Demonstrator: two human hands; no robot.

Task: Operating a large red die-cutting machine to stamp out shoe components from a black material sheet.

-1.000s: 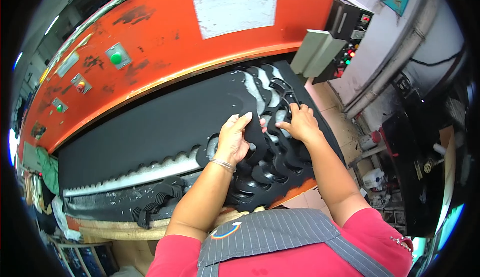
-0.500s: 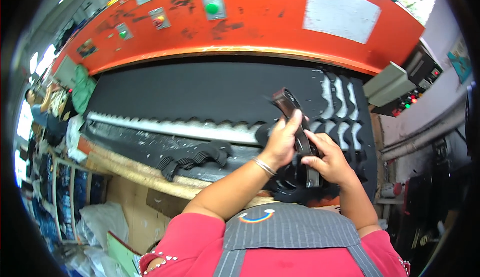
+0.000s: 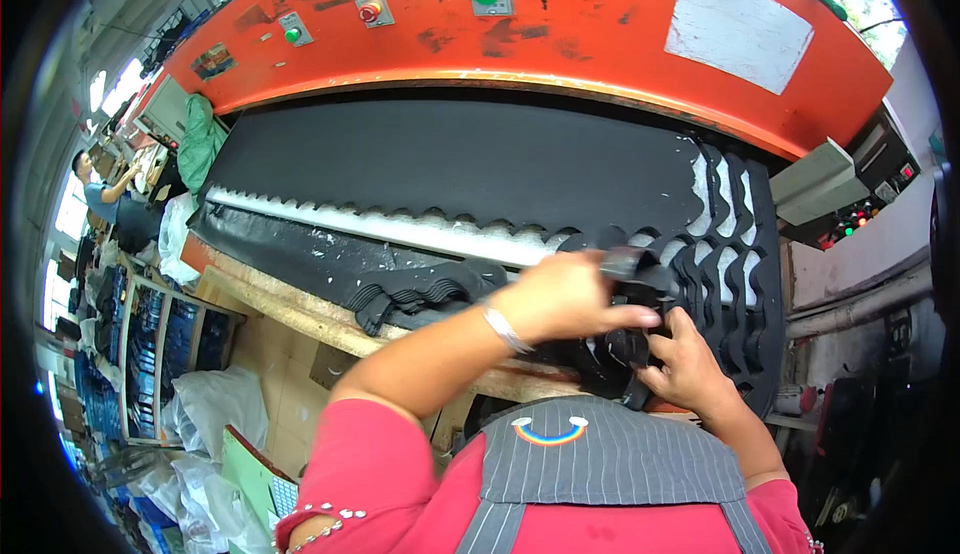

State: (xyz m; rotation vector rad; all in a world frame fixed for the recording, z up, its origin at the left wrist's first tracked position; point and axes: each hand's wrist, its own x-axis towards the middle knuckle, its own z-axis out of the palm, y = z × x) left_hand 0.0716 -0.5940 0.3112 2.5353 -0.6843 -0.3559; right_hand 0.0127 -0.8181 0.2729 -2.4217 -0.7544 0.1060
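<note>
Both my hands hold a dark, glossy, curved cutting die point(image 3: 640, 276) over the right part of the work surface. My left hand point(image 3: 570, 299) grips it from the left, with its thumb pointing right and its fingers partly hidden and blurred. Lower down, my right hand point(image 3: 685, 366) has its fingers bent against the die's near end. Underneath lies a wide black sheet point(image 3: 400, 154) with rows of wavy cut-outs at its right side and a scalloped front edge. Nested curved black pieces point(image 3: 430, 292) lie in a pile left of my hands.
An orange machine beam point(image 3: 600, 44) with green and red buttons spans the far side. A worn wooden edge point(image 3: 290, 309) runs along the near left. A control box with lights point(image 3: 855, 219) stands at right. Another person point(image 3: 110, 194) works at far left, beyond plastic bags point(image 3: 215, 414).
My hands have tilted the cutting die and turned it. My left hand has rolled over, its back now upward. The whole view has shifted, moving the scene right.
</note>
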